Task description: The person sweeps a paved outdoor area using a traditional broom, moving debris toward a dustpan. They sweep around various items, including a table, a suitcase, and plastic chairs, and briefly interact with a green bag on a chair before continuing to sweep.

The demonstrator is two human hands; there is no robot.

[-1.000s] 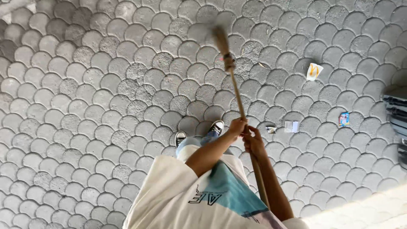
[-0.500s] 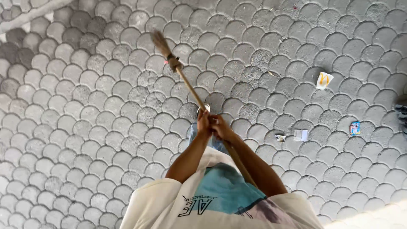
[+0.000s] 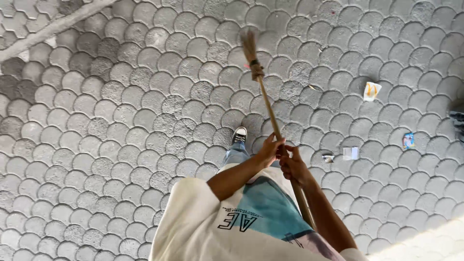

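Both my hands grip the wooden handle of a broom (image 3: 267, 104). My left hand (image 3: 268, 150) sits higher on the stick and my right hand (image 3: 292, 166) just below it, the two touching. The handle runs on down past my right forearm. The bristle head (image 3: 249, 41) rests on grey paving (image 3: 121, 145) of fish-scale stones, ahead of my shoe (image 3: 239, 135). I wear a white shirt with a teal print (image 3: 261, 212).
Litter lies to the right: a white and yellow wrapper (image 3: 371, 90), a small blue packet (image 3: 408, 140), a white paper scrap (image 3: 350, 153) and a tiny bit (image 3: 328, 157). A dark object (image 3: 456, 118) pokes in at the right edge. A pale concrete strip (image 3: 48, 30) crosses the top left.
The broom head swung left across the paving, then back right to where it began. Both hands kept their grip on the handle.
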